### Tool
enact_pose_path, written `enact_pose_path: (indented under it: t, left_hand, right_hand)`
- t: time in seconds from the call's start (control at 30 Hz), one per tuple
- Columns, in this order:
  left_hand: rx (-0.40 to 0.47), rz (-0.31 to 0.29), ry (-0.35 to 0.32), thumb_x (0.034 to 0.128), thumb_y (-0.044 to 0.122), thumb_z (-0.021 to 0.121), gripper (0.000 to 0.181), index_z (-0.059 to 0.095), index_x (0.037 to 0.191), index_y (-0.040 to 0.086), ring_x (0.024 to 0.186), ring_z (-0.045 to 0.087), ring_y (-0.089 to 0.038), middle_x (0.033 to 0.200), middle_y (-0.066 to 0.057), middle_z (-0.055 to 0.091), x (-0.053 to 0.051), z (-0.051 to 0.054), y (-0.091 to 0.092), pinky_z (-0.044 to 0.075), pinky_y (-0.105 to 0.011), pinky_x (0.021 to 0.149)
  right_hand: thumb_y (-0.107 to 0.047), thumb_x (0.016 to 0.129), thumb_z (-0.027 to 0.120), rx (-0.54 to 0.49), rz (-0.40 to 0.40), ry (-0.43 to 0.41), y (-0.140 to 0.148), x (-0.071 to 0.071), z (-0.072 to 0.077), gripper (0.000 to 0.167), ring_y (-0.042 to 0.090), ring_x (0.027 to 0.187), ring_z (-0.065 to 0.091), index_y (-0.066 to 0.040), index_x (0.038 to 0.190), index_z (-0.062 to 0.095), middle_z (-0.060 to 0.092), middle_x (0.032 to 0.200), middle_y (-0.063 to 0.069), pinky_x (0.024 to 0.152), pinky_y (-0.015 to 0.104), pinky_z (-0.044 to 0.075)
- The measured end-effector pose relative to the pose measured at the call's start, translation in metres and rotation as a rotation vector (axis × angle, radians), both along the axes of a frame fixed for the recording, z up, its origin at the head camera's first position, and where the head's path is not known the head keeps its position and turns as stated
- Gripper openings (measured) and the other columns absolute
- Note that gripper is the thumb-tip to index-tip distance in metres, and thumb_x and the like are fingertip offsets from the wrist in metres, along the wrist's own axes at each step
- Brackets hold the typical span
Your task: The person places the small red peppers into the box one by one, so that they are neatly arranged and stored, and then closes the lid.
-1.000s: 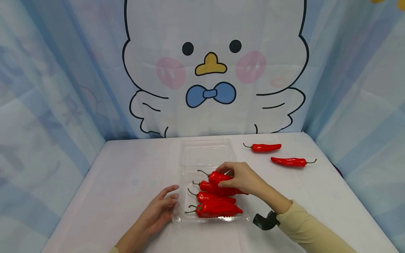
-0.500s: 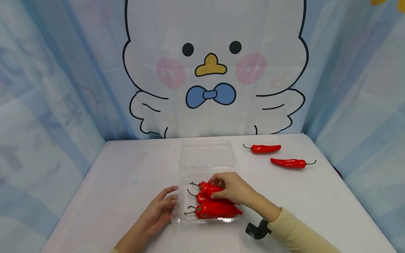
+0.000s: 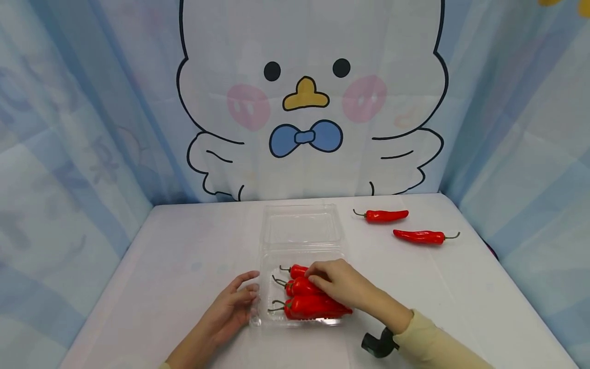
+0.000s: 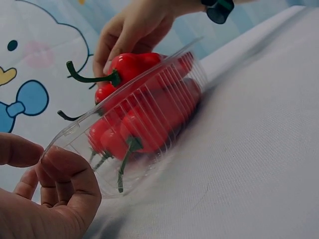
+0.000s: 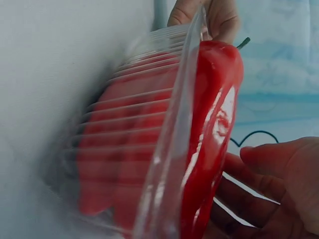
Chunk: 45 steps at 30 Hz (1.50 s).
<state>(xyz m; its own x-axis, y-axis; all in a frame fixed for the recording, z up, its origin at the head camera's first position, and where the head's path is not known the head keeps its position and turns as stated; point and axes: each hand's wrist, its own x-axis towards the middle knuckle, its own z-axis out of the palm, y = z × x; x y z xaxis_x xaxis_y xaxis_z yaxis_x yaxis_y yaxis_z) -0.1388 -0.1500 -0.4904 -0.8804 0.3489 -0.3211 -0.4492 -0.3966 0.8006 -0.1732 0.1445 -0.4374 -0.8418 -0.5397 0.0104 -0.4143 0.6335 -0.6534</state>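
Observation:
A clear hinged plastic box (image 3: 304, 251) lies open on the table with several red chili peppers (image 3: 318, 306) in it, stems to the left. My left hand (image 3: 232, 307) pinches the box's left rim; in the left wrist view the thumb and forefinger of this left hand (image 4: 55, 184) meet on it. Over the peppers at the back of the box, my right hand (image 3: 341, 282) rests with fingertips touching them. In the right wrist view the right hand (image 5: 269, 194) has its thumb apart from its fingers, nothing visible between. The fingertips are partly hidden behind the front pepper.
Two more red chili peppers lie at the back right of the table, one pepper (image 3: 387, 216) behind the other pepper (image 3: 426, 237). The box's lid (image 3: 301, 225) is folded back flat. A printed curtain (image 3: 304, 169) stands behind the white table (image 3: 193, 246).
My right hand has brought a pepper toward me, set it among the others in the box and loosened its grip. My left hand has stayed at the box's rim.

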Motion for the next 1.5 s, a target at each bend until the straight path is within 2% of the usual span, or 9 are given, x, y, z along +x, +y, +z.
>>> enact_pose_path:
  t: [0.1, 0.3, 0.47, 0.8, 1.1, 1.5]
  left_hand:
    - [0.002, -0.004, 0.002, 0.0987, -0.002, 0.051, 0.041, 0.048, 0.133, 0.020, 0.083, 0.056, -0.004, 0.099, 0.008, 0.057, 0.000, -0.001, 0.000, 0.050, -0.021, 0.068]
    - [0.010, -0.013, 0.012, 0.0994, -0.002, 0.050, 0.040, 0.048, 0.133, 0.020, 0.082, 0.056, -0.003, 0.098, 0.008, 0.057, 0.000, -0.001, 0.000, 0.050, -0.021, 0.067]
    - [-0.002, -0.011, 0.010, 0.0989, -0.002, 0.050, 0.041, 0.047, 0.134, 0.019, 0.083, 0.055, -0.004, 0.099, 0.008, 0.057, -0.001, 0.000, 0.000, 0.050, -0.021, 0.067]
    - [-0.012, -0.008, -0.003, 0.0996, -0.002, 0.050, 0.041, 0.047, 0.134, 0.020, 0.083, 0.055, -0.004, 0.099, 0.009, 0.057, -0.002, -0.001, 0.000, 0.050, -0.021, 0.067]
    - [-0.026, -0.002, -0.017, 0.1009, 0.001, 0.050, 0.040, 0.045, 0.136, 0.019, 0.083, 0.055, -0.004, 0.098, 0.010, 0.057, -0.002, 0.002, 0.000, 0.050, -0.022, 0.067]
    - [-0.023, -0.003, -0.014, 0.0995, 0.001, 0.052, 0.040, 0.047, 0.135, 0.020, 0.084, 0.055, -0.004, 0.098, 0.010, 0.057, -0.001, 0.003, -0.001, 0.050, -0.022, 0.068]
  right_hand:
    - [-0.017, 0.101, 0.066, -0.004, -0.023, -0.006, 0.001, 0.000, -0.002, 0.015, 0.009, 0.085, 0.063, -0.011, 0.111, 0.074, 0.075, 0.100, -0.002, 0.081, 0.030, 0.058]
    - [-0.018, 0.099, 0.067, -0.009, -0.072, 0.003, 0.002, 0.000, -0.005, 0.015, 0.011, 0.089, 0.066, -0.012, 0.111, 0.075, 0.074, 0.100, -0.003, 0.085, 0.036, 0.060]
    - [-0.017, 0.098, 0.068, -0.008, -0.097, 0.023, 0.004, -0.001, -0.003, 0.014, 0.009, 0.087, 0.065, -0.014, 0.110, 0.075, 0.073, 0.096, -0.006, 0.081, 0.031, 0.059]
    - [-0.015, 0.096, 0.070, -0.018, -0.173, 0.039, 0.013, -0.004, -0.001, 0.013, 0.008, 0.082, 0.064, -0.014, 0.108, 0.076, 0.073, 0.093, -0.005, 0.078, 0.029, 0.060]
    - [-0.013, 0.097, 0.071, -0.026, -0.211, 0.072, 0.026, -0.008, 0.003, 0.015, 0.009, 0.077, 0.062, -0.008, 0.110, 0.074, 0.073, 0.091, -0.002, 0.072, 0.021, 0.056]
    - [-0.015, 0.097, 0.069, -0.017, -0.341, 0.108, 0.043, -0.016, 0.004, 0.019, 0.015, 0.089, 0.070, -0.008, 0.115, 0.073, 0.076, 0.103, 0.002, 0.083, 0.036, 0.061]
